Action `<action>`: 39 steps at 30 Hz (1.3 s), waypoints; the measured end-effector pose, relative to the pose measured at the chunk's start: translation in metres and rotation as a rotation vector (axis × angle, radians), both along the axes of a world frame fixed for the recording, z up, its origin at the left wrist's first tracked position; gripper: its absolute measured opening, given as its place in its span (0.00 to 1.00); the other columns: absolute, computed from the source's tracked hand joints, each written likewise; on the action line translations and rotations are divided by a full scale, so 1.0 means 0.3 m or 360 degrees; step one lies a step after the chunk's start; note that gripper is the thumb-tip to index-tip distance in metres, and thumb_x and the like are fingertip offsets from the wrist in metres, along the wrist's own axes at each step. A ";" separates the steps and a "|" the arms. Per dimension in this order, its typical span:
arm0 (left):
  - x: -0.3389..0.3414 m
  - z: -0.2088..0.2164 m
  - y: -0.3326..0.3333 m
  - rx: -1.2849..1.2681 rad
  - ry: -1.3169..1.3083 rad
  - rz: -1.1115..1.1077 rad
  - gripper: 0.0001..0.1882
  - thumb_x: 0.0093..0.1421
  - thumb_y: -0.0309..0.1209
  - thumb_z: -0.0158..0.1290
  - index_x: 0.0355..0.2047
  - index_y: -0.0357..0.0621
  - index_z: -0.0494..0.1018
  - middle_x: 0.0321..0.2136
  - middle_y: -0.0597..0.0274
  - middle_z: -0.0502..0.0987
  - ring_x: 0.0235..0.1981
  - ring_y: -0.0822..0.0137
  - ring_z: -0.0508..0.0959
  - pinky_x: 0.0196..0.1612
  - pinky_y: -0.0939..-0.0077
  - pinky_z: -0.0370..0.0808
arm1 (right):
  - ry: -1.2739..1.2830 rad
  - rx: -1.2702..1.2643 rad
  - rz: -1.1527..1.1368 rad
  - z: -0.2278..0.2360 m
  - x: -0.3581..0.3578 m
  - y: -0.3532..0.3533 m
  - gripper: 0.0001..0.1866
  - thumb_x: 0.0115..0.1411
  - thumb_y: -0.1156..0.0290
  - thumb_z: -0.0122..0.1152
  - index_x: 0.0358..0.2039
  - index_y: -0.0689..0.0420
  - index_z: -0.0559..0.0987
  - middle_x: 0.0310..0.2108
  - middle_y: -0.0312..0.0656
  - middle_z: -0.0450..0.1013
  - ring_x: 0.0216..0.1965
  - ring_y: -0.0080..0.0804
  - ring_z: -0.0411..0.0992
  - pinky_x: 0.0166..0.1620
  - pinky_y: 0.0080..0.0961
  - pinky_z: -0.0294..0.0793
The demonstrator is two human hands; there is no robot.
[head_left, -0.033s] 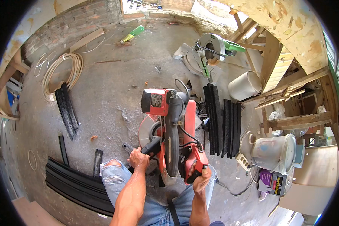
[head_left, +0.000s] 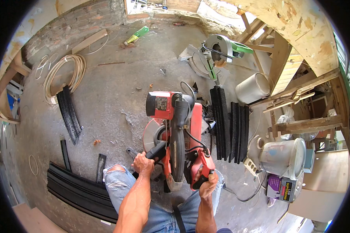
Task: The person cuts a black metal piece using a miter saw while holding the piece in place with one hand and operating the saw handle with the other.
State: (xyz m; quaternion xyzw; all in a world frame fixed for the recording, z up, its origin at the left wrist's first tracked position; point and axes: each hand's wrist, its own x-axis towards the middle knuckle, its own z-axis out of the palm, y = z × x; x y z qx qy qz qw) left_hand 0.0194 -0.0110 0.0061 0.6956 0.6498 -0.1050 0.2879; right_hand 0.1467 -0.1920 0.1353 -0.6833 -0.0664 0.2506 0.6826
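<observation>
A red mitre saw stands on the concrete floor between my knees, its round blade guard facing up in the middle. My right hand is wrapped round the saw's red and black handle. Left of the guard, my left hand is closed on the near end of a short black strip, which reaches in toward the saw. The far end of that strip is hidden by the saw body, and so is the blade's cutting edge.
Black moulding strips lie in a stack at left, and more strips stand right of the saw. A green mitre saw, a white bucket, a paint pail, a power strip and a hose coil surround me.
</observation>
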 end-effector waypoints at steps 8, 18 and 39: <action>0.003 0.014 0.005 -0.0046 0.0046 -0.0039 0.20 0.45 0.37 0.60 0.41 0.51 0.77 0.42 0.58 0.77 0.48 0.51 0.77 0.51 0.44 0.71 | -0.0072 -0.0035 0.0041 0.008 0.003 0.005 0.44 0.53 0.24 0.45 0.33 0.62 0.74 0.19 0.35 0.69 0.17 0.21 0.67 0.20 0.19 0.65; 0.001 0.017 0.005 -0.0016 0.0020 -0.0053 0.19 0.46 0.36 0.58 0.40 0.49 0.77 0.41 0.56 0.76 0.48 0.49 0.77 0.51 0.42 0.71 | -0.0099 -0.0026 0.0035 0.011 0.001 0.010 0.44 0.54 0.24 0.45 0.33 0.62 0.74 0.19 0.35 0.69 0.17 0.21 0.67 0.20 0.19 0.64; 0.004 0.027 0.008 -0.0018 0.0033 -0.0054 0.18 0.47 0.36 0.58 0.40 0.48 0.78 0.40 0.55 0.77 0.47 0.49 0.78 0.51 0.41 0.71 | -0.0075 -0.0017 -0.0014 0.019 -0.004 0.021 0.44 0.54 0.24 0.45 0.32 0.61 0.75 0.18 0.35 0.69 0.16 0.22 0.67 0.19 0.19 0.65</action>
